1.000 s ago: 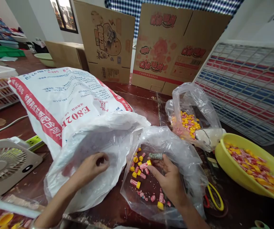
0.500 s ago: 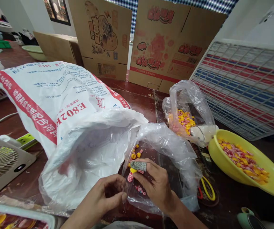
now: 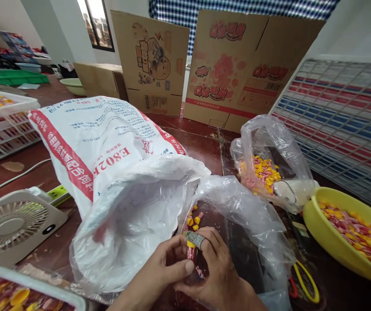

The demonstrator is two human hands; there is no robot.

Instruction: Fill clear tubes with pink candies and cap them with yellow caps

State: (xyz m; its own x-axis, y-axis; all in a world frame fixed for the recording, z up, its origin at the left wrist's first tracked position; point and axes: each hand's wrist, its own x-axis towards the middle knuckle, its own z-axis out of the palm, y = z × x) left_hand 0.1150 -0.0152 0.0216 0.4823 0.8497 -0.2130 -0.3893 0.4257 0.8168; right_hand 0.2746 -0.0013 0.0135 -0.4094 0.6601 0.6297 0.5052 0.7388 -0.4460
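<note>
My left hand (image 3: 169,265) is closed around a small clear tube (image 3: 190,254) with pink-and-red contents, held upright between thumb and fingers. A yellow cap (image 3: 190,244) sits at its top. My right hand (image 3: 216,265), with a grey wrap (image 3: 195,239) on one finger, has its fingertips at the cap and its thumb low by the tube. Just beyond the hands, several yellow-capped pieces (image 3: 194,221) lie inside the mouth of a clear plastic bag (image 3: 246,205). Tiny pink and blue bits (image 3: 200,272) are scattered beside the tube.
A large white printed sack (image 3: 114,142) gapes open at left. Around it are a fan (image 3: 20,224), a tray of capped pieces (image 3: 26,289) and a white crate (image 3: 7,125). At right are another filled bag (image 3: 266,172), a yellow basin (image 3: 334,233) and yellow-handled scissors (image 3: 308,285).
My hands have come together. My left hand, apart from the right before, now grips the tube, and my right fingers are at its yellow cap. The camera view has shifted left.
</note>
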